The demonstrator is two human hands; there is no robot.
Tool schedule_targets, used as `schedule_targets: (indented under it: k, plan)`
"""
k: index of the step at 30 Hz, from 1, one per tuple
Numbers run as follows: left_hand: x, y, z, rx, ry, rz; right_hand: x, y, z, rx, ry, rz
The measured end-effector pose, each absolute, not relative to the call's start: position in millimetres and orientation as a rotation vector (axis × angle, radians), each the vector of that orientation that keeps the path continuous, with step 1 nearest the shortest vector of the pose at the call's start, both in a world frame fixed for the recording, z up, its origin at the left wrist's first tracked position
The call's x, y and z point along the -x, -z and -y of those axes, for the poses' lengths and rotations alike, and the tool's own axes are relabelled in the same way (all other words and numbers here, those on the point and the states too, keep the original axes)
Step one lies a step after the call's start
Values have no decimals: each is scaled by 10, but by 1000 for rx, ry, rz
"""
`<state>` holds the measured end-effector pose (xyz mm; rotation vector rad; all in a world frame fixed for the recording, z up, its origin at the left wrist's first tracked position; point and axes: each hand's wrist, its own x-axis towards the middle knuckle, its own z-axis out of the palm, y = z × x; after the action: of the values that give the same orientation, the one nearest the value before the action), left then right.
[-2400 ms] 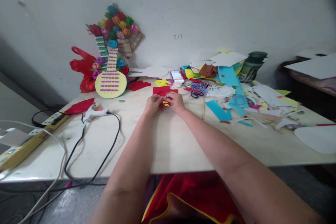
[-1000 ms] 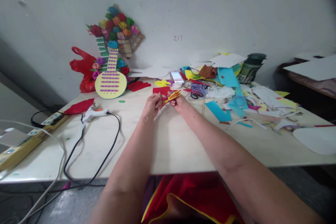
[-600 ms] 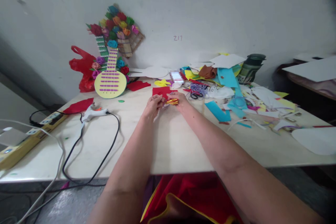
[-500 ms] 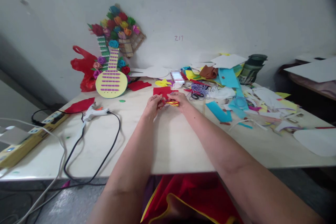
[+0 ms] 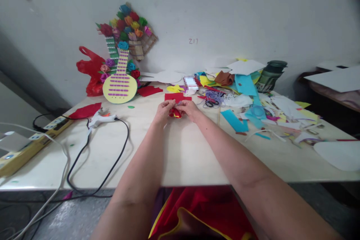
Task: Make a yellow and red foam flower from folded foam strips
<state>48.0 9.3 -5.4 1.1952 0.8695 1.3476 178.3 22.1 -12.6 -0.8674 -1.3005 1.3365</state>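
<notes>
Over the middle of the table, my left hand [image 5: 165, 111] and my right hand [image 5: 189, 109] meet with fingers pinched together. Between them is a small red piece with yellow edges [image 5: 176, 113], perhaps folded crepe paper; both hands grip it, and the fingers cover part of it. Just behind the fingertips lies a flat red paper sheet [image 5: 177, 96]. Black-handled scissors [image 5: 211, 103] rest to the right of my right hand, beside a tangle of purple cord [image 5: 215, 95].
A white glue gun [image 5: 102, 119] with a looping black cable lies left, near a yellow power strip [image 5: 36, 144]. A yellow paper lute [image 5: 119, 89] and paper flowers [image 5: 126, 22] stand against the wall. Paper scraps [image 5: 284, 108] and a dark green bottle [image 5: 271, 77] occupy the right.
The red and yellow piece has shifted left from beneath my right fingers to between both hands, and now shows more red. My hands have come slightly closer together.
</notes>
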Motion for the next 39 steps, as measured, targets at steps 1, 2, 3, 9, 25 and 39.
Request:
schedule_targets:
  k: [1,2,3,9,25,39]
  plan:
    - [-483,50,-87,-1198,-1342,-865,-1777,134,-224,854,-1331,1316]
    - [-486,47,-82,-1205,-1333,-857,-1770,141,-227,848,-1322,1326]
    - [-489,45,-80,-1213,-1329,-844,-1761,147,-229,845,-1309,1331]
    - [-497,68,-107,-1249,-1336,-735,-1725,132,-206,850,-1258,1302]
    - [-512,87,-135,-1222,-1454,-774,-1760,139,-238,908,-1216,1235]
    - [-530,122,-184,-1730,-1423,-1185,-1796,70,-232,898,-1113,1133]
